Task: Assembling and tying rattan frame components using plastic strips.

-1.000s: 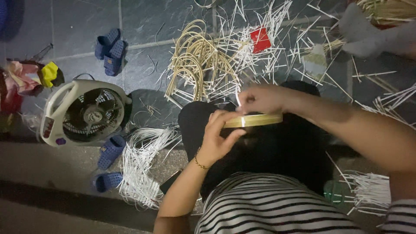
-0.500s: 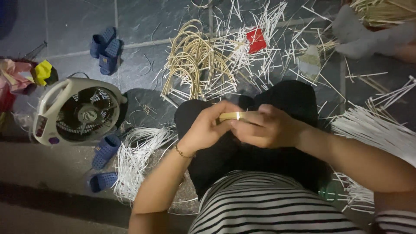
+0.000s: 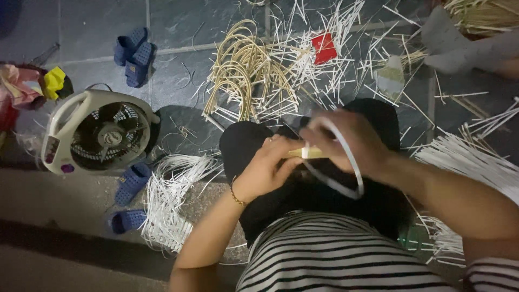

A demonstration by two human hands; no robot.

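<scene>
My left hand [image 3: 268, 165] grips a short bundle of pale yellow cane sticks [image 3: 299, 153] held level over my black-trousered lap. My right hand [image 3: 354, 141] is closed on the other end of the bundle and on a thin white strip [image 3: 351, 167], which loops down and around below that hand. The strip is blurred by motion. A thin bracelet sits on my left wrist. My striped shirt fills the bottom of the view.
A white floor fan [image 3: 100, 132] lies to the left on the dark tiled floor. Bent cane loops [image 3: 243, 67] and scattered white strips [image 3: 173, 200] cover the floor. Blue sandals [image 3: 135, 54] lie far left, more blue sandals [image 3: 130, 184] near the fan, a red scrap [image 3: 324, 47] beyond.
My hands came together on the cane bundle, then my right hand rose and swept a white strip in a loop around it. The view shifted slightly.
</scene>
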